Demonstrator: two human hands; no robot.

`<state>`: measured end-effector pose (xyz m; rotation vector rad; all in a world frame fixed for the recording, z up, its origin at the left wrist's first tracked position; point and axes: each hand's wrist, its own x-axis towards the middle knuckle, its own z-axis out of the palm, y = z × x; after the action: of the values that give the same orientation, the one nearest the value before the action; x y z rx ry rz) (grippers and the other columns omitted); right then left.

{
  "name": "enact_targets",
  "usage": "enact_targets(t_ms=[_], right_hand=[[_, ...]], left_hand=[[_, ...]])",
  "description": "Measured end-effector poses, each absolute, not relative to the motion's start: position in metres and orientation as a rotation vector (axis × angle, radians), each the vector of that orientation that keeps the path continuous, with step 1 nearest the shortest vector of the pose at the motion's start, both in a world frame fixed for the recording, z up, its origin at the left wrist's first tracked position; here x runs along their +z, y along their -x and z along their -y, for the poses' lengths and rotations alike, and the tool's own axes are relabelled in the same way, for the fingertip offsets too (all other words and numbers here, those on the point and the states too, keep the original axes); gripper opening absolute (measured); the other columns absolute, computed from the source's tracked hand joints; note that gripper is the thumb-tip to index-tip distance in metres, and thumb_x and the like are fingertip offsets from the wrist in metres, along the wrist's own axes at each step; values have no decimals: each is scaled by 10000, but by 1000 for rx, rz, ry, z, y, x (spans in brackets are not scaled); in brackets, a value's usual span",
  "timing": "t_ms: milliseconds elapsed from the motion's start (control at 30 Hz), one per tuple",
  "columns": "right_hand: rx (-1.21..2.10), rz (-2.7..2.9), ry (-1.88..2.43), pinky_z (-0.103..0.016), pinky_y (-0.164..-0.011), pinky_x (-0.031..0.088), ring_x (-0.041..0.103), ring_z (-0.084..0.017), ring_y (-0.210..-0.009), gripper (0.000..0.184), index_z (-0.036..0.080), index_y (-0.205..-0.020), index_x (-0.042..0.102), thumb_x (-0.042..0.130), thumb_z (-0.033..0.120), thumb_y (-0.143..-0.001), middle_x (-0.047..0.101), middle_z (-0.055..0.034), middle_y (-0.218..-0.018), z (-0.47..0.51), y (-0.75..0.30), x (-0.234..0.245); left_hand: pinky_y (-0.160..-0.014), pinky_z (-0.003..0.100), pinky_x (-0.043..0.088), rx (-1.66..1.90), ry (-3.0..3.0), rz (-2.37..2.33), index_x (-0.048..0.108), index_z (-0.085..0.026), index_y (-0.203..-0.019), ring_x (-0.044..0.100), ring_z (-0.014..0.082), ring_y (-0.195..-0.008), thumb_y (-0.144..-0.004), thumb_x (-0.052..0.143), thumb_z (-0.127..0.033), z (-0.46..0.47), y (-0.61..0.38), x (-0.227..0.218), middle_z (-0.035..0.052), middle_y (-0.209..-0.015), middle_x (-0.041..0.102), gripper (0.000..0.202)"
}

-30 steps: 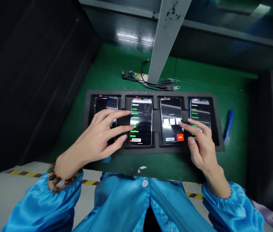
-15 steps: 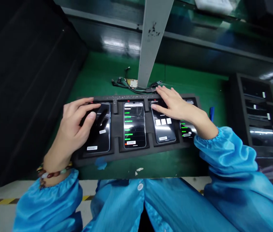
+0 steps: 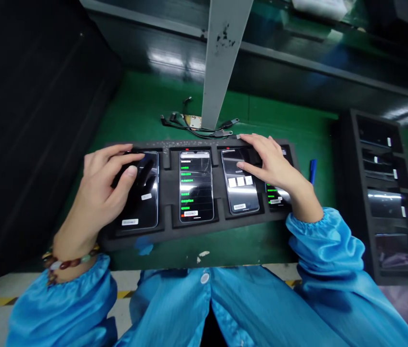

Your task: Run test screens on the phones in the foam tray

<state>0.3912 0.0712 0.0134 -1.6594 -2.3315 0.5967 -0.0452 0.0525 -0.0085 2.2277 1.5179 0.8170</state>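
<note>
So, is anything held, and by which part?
Nothing appears held: the left hand is over the leftmost phone, the right hand over the third phone.

Before me is a flat green bench [image 3: 236, 246]. On it lies a long dark-grey foam tray [image 3: 169, 190] with rectangular recesses. Behind that, thin black cables [image 3: 222, 133] bunch by a grey metal post [image 3: 223, 62]. A slim blue pen [image 3: 312, 171] lies to my right; nearest me are a flat blue patch [image 3: 144, 247] and a small whitish fleck [image 3: 204, 254].
</note>
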Motion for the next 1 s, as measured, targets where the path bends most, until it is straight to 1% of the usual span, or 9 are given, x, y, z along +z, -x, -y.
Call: enact_targets(t_ms=[167, 300, 400, 600, 767, 900, 1000], right_hand=[[590, 2347, 1652, -735, -1427, 176, 425, -380, -1685, 724, 336, -1721, 417, 579, 638, -1084, 548, -102, -1747, -70, -393, 12], [598, 2344, 1655, -731, -1429, 172, 431, -372, -1682, 718, 338, -1723, 416, 580, 620, -1084, 547, -99, -1747, -70, -392, 13], [610, 2335, 1658, -741, -1424, 169, 435, -373, -1680, 715, 339, -1721, 422, 579, 621, -1083, 557, -103, -1737, -70, -391, 15], [615, 2335, 1656, -736, -1427, 163, 423, -369, -1687, 710, 342, -1719, 422, 562, 639, -1089, 543, -95, -1749, -70, -391, 15], [622, 2341, 1662, -740, -1426, 164, 402, -370, -1698, 705, 349, -1719, 416, 561, 636, -1092, 530, -87, -1761, -70, -391, 15], [620, 2333, 1665, -735, -1428, 161, 404, -369, -1697, 711, 332, -1714, 425, 579, 635, -1089, 537, -93, -1757, -70, -392, 14], [625, 2336, 1652, -732, -1431, 149, 401, -369, -1701, 728, 345, -1725, 411, 568, 666, -1091, 528, -91, -1765, -69, -393, 14]], left_hand=[[-1313, 616, 401, 807, -2231, -1529, 750, -265, -1390, 588, 349, -1520, -1143, 516, -445, -54, 46, -10, 141, -1559, 670, 385], [-1322, 607, 394, 794, -2221, -1531, 744, -287, -1386, 586, 342, -1523, -1142, 515, -456, -53, 45, -7, 123, -1561, 667, 375], [-1325, 604, 392, 780, -2208, -1536, 743, -281, -1388, 576, 352, -1533, -1140, 516, -457, -52, 44, -5, 129, -1561, 662, 379], [-1315, 632, 393, 793, -2213, -1529, 747, -264, -1378, 580, 366, -1524, -1143, 512, -450, -51, 42, -4, 154, -1555, 663, 381], [-1322, 611, 394, 782, -2202, -1546, 747, -267, -1366, 577, 358, -1531, -1140, 511, -469, -52, 42, -4, 145, -1551, 664, 385], [-1325, 600, 384, 775, -2209, -1542, 741, -269, -1374, 578, 342, -1530, -1142, 512, -465, -52, 43, -4, 145, -1554, 662, 380], [-1319, 603, 390, 788, -2210, -1539, 743, -282, -1368, 582, 345, -1526, -1140, 515, -463, -52, 43, -5, 140, -1546, 668, 370]])
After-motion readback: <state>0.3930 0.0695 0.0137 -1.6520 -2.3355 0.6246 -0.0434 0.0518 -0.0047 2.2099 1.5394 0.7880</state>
